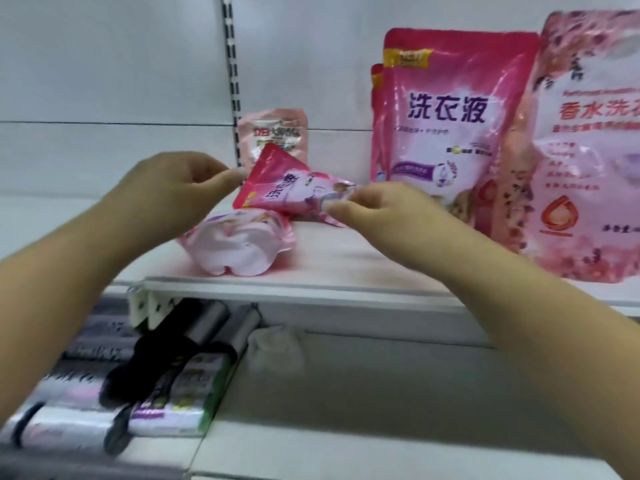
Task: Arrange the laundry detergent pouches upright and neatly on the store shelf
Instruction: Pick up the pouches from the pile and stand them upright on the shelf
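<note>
Both hands pinch a tilted pink detergent pouch [294,192]: left hand [173,192] at its left corner, right hand [374,209] at its right. Fallen pouch [239,244] lies near the shelf's [346,268] front edge; bare shelf between it and the upright pouches [453,123] on the right.

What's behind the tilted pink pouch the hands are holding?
A small pale pink pouch stands upright behind the tilted pink pouch, against the back panel. Its lower part is covered.

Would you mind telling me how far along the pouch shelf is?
Done: the big pink pouch and the large pouch at the right stand upright. In hand: both the left hand and the right hand hold a tilted pouch. Left: a fallen pouch lies flat.
</note>
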